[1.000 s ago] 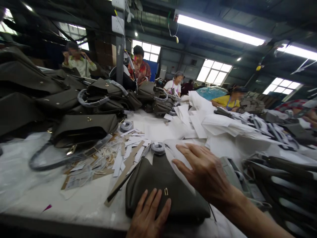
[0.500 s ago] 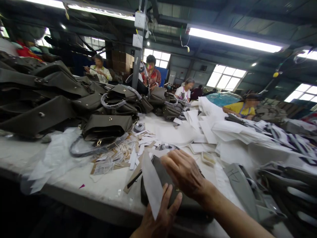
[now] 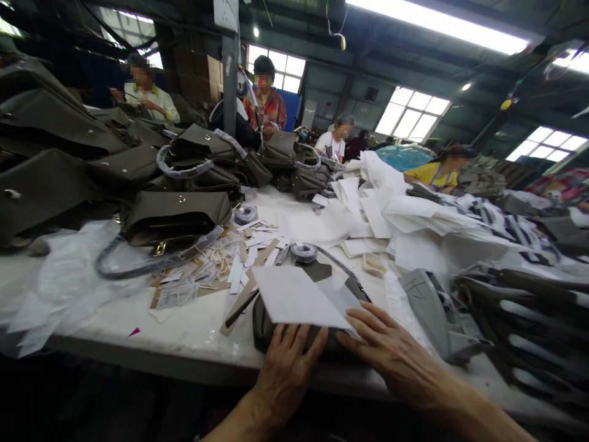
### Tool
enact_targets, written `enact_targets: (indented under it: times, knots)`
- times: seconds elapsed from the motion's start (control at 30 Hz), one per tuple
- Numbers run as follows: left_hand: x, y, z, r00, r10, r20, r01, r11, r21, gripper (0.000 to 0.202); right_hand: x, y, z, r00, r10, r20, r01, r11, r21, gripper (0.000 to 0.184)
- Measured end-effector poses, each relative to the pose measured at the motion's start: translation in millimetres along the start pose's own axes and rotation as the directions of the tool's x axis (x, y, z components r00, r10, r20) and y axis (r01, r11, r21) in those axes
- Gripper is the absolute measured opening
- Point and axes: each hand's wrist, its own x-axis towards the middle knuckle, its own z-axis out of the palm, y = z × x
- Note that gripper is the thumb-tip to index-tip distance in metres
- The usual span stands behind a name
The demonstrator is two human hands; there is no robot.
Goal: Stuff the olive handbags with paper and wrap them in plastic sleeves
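Placement stage, apparently: steadying sheet (image 3: 299, 298) over bag (image 3: 261, 325) with left hand (image 3: 286, 365) spread and right hand (image 3: 391, 355) touching, unclear if pinching, probably calling for smoothing next.

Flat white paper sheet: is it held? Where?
Left hand and right hand are at the near edge of the sheet; whether they grip cannot be told.

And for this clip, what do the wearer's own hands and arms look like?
The left hand and right hand are bare, with no gloves, rings or watch visible. The left forearm and right forearm are uncovered as far as the picture shows; no sleeve is in view. Finer details, such as nails, are too small to tell.
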Motion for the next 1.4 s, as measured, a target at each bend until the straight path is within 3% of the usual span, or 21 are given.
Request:
enact_targets:
  times: [0.2, 0.3, 0.4, 0.53, 0.63, 0.73, 0.8, 0.9, 1.03, 1.1, 1.2, 1.3, 1.4]
  knots:
    - [0, 2, 2.1, 1.000, -0.003, -0.018, 0.003, 1.000, -0.014, 0.045, 6, -22, -11, 0.997, 0.074, -0.008, -0.069, 0.957, 0.283, 0.002]
    - [3, 2, 3.7, 0.997, -0.018, -0.080, 0.017, 1.000, -0.023, 0.043, 17, -26, -2, 0.976, 0.169, -0.137, -0.102, 0.912, 0.397, 0.013]
    - [3, 3, 6.4, 0.995, -0.048, -0.083, 0.045, 0.998, -0.039, 0.041, 40, -24, 10, 0.930, 0.259, -0.261, -0.148, 0.913, 0.379, 0.008]
    - [-4, 2, 13.4, 0.993, -0.026, -0.114, 0.019, 0.998, -0.058, 0.039, 83, -25, 24, 0.936, 0.280, -0.216, -0.202, 0.924, 0.324, 0.066]
    - [-10, 2, 21.6, 0.984, -0.001, -0.179, -0.004, 1.000, -0.031, 0.036, 115, -32, 35, 0.969, 0.183, -0.167, -0.135, 0.956, 0.262, 0.074]
    - [-11, 2, 27.8, 0.974, 0.009, -0.225, -0.004, 1.000, 0.020, 0.039, 137, -34, 45, 0.997, -0.008, -0.071, 0.021, 0.983, 0.184, 0.050]
    - [-9, 2, 28.0, 0.979, -0.036, -0.202, 0.028, 0.999, -0.045, 0.037, 143, -29, 46, 0.997, -0.077, 0.008, 0.075, 0.988, 0.134, 0.033]
    - [-5, 2, 22.0, 0.994, -0.056, -0.095, 0.044, 0.992, -0.121, 0.035, 138, -14, 31, 0.995, -0.050, 0.091, 0.047, 0.998, 0.030, 0.022]
    - [-2, 2, 10.2, 0.998, -0.039, -0.048, 0.037, 0.998, -0.054, 0.043, 112, 1, 2, 0.983, 0.049, 0.177, -0.035, 0.996, -0.083, 0.019]
    - [0, 3, 5.9, 0.999, -0.034, -0.019, 0.033, 0.999, -0.032, 0.047, 95, 1, 0, 0.981, 0.064, 0.184, -0.055, 0.997, -0.053, 0.019]
    - [2, 5, 2.2, 1.000, -0.014, -0.024, 0.013, 0.999, -0.041, 0.047, 69, -7, 18, 0.979, 0.081, 0.186, -0.099, 0.991, 0.088, 0.028]
    - [3, 6, 0.6, 0.998, -0.028, -0.049, 0.025, 0.998, -0.057, 0.043, 49, -16, 43, 0.955, 0.183, 0.231, -0.230, 0.953, 0.196, 0.048]
    - [2, 4, 0.1, 0.995, -0.018, -0.096, 0.011, 0.997, -0.075, 0.039, 42, -22, 55, 0.922, 0.277, 0.271, -0.346, 0.904, 0.252, 0.058]
